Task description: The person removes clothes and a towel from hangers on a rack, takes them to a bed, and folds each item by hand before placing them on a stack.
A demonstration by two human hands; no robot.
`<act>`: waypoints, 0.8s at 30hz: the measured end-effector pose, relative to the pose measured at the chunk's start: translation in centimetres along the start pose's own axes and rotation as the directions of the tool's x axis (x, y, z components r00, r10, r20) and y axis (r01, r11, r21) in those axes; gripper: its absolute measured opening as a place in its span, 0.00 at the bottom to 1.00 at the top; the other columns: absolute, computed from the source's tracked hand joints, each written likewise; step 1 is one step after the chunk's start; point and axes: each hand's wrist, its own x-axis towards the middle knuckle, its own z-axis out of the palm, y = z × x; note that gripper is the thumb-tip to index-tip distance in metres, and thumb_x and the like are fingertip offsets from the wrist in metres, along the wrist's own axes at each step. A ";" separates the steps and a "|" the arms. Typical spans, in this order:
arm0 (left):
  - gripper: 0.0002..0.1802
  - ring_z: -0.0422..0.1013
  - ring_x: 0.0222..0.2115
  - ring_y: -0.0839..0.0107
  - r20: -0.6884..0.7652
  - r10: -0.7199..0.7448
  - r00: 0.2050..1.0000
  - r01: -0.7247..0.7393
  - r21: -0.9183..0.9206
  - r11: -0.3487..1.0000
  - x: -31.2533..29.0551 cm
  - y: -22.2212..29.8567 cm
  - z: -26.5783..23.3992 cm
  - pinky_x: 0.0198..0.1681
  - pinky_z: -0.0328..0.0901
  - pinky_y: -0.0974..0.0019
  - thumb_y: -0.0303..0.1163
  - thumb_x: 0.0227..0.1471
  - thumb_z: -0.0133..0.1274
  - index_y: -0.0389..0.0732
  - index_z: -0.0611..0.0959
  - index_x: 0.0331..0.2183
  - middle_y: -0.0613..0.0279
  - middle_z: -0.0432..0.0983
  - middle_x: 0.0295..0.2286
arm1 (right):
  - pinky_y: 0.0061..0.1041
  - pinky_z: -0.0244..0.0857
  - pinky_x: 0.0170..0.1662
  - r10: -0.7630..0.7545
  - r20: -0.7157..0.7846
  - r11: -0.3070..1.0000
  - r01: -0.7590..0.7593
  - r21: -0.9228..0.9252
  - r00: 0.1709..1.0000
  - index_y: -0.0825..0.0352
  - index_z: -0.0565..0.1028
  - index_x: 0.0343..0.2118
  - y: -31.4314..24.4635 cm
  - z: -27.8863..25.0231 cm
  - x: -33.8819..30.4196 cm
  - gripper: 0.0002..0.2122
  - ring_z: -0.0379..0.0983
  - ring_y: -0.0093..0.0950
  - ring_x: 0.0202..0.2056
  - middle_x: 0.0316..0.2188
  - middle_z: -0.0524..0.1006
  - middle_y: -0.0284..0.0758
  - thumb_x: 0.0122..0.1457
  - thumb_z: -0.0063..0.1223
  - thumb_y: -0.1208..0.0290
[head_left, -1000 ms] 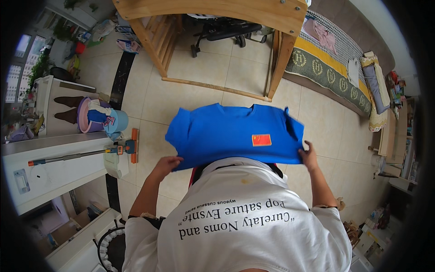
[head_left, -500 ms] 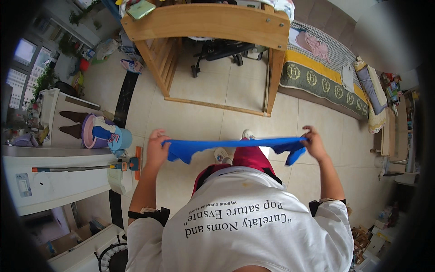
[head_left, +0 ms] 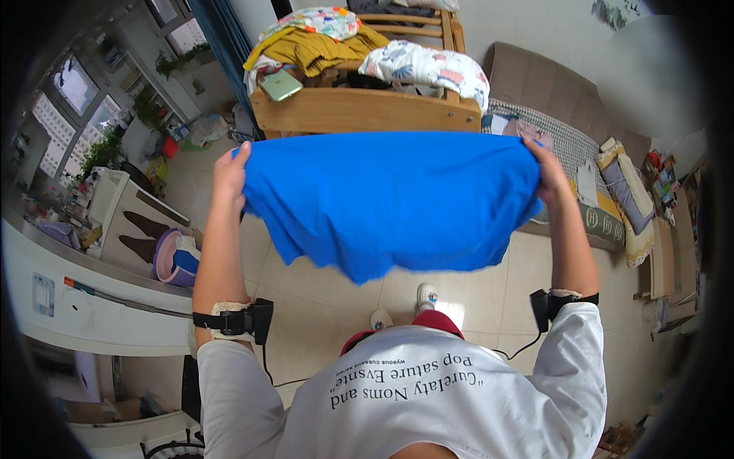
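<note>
A bright blue cloth [head_left: 394, 203] is stretched wide in front of me, its upper edge nearly straight and its lower edge hanging in loose, uneven folds. Whether it is a garment or a plain piece of fabric, I cannot tell. My left hand [head_left: 232, 172] grips its upper left corner, with the thumb pointing up along the edge. At the upper right corner my right hand [head_left: 547, 170] is closed on the cloth, the fingers partly hidden by it. Both arms are raised and reach forward.
Beyond the cloth stands a wooden frame [head_left: 359, 113] draped with a mustard-yellow cloth [head_left: 317, 52] and a white patterned cloth [head_left: 428, 69]; a light green device [head_left: 280, 85] lies at its corner. A sofa [head_left: 535, 76] is at the far right. A purple basin [head_left: 172, 260] stands at the left.
Both hands have risen and moved forward, away from my body. The blue cloth, a narrow strip before, now hangs spread out broadly between them. My view has tilted up.
</note>
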 end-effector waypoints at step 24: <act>0.07 0.69 0.29 0.77 0.692 0.266 0.672 -0.479 0.131 0.868 -12.0 3.7 12.0 0.34 0.64 0.73 0.23 0.48 0.50 0.36 0.77 0.33 0.63 0.75 0.28 | 0.31 0.56 0.51 -0.553 0.644 0.467 0.836 -0.287 0.529 0.65 0.72 0.35 5.3 8.5 -6.0 0.18 0.64 0.31 0.45 0.40 0.69 0.35 0.39 0.64 0.74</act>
